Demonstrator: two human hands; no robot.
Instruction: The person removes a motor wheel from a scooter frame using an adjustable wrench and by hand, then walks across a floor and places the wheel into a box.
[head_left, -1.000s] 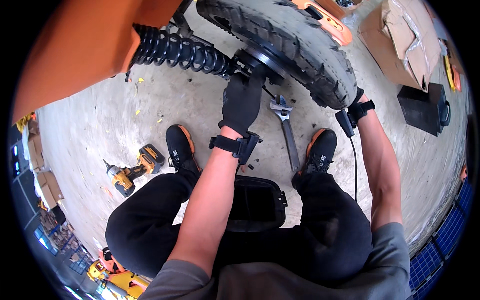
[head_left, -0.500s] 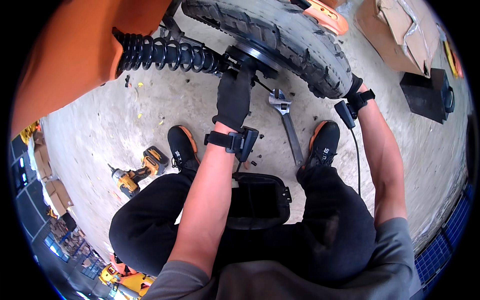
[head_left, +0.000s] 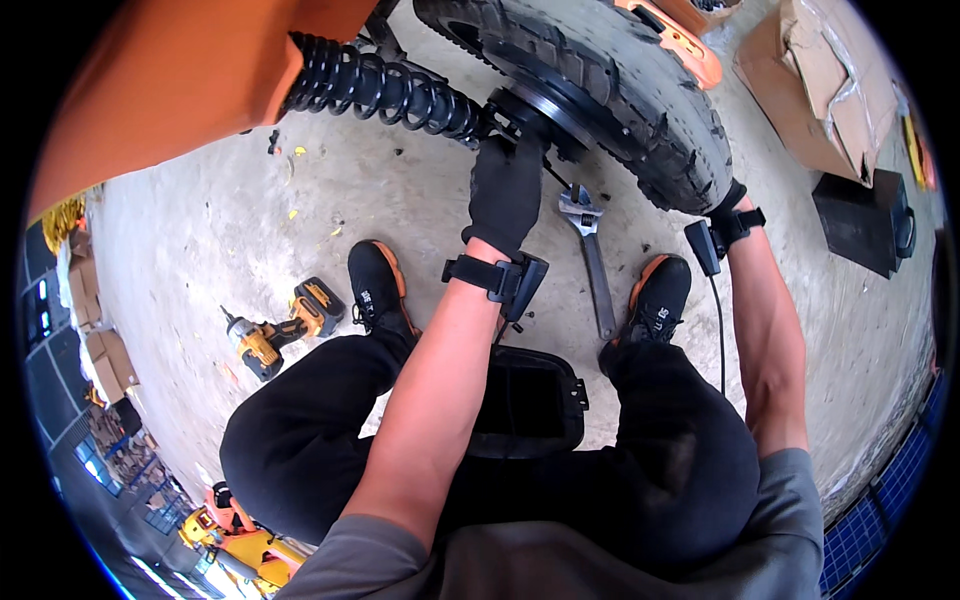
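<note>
A knobbly black tire (head_left: pixel 665 130) on an orange vehicle stands before me, tilted in view. At the inner side of its hub (head_left: pixel 550 112), my left hand (head_left: pixel 505 195), in a black glove, is closed around a part by the axle; its fingertips and that part are hidden. My right hand (head_left: pixel 730 200), also gloved, is at the tire's right end, its fingers curled out of sight behind the tread. A black coil-spring shock absorber (head_left: pixel 390 95) runs from the orange body panel (head_left: pixel 190 90) to the hub. Below the hub, an adjustable wrench (head_left: pixel 593 260) lies on the floor.
A yellow and black cordless impact driver (head_left: pixel 285 325) lies left of my left shoe (head_left: pixel 380 290). Between my legs is a black open-topped case (head_left: pixel 530 400). A cardboard box (head_left: pixel 815 85) and a black box (head_left: pixel 865 220) stand at right. Small dark bits lie on the concrete floor (head_left: pixel 200 230).
The wheel, shock absorber and both floor tools appear farther right in view, the wheel also slightly lower. My left hand has shifted right with the hub, and both hands remain at the wheel.
</note>
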